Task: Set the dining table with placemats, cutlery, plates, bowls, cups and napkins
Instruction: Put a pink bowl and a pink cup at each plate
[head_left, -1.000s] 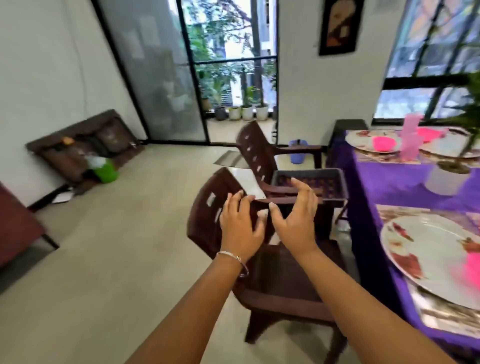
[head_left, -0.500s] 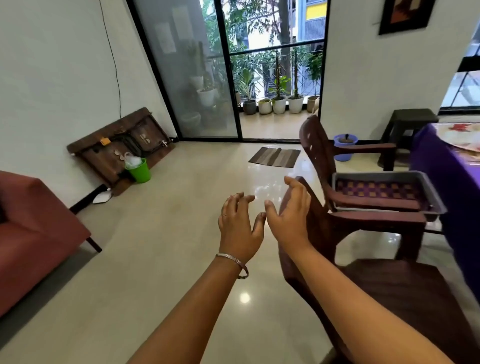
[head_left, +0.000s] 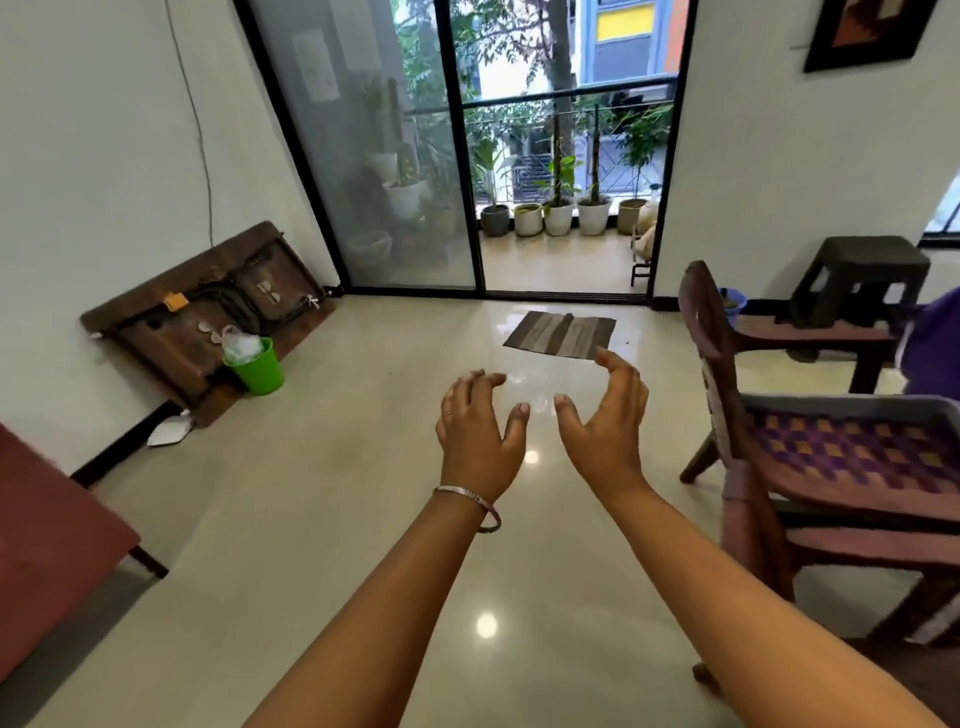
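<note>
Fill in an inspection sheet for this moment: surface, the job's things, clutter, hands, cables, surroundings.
Surface: glossy cream floor; only a purple corner of the dining table shows at the right edge.
Job's things: grey tray with a purple checked mat inside, resting on a brown chair.
Clutter: green bucket, wooden board leaning on the wall, striped doormat.
Hands: left hand and right hand held out over the floor, fingers loosely curled, holding nothing.
Cables: thin wire running down the left wall.
Surroundings: sliding glass door, potted plants on the balcony, dark stool.
</note>
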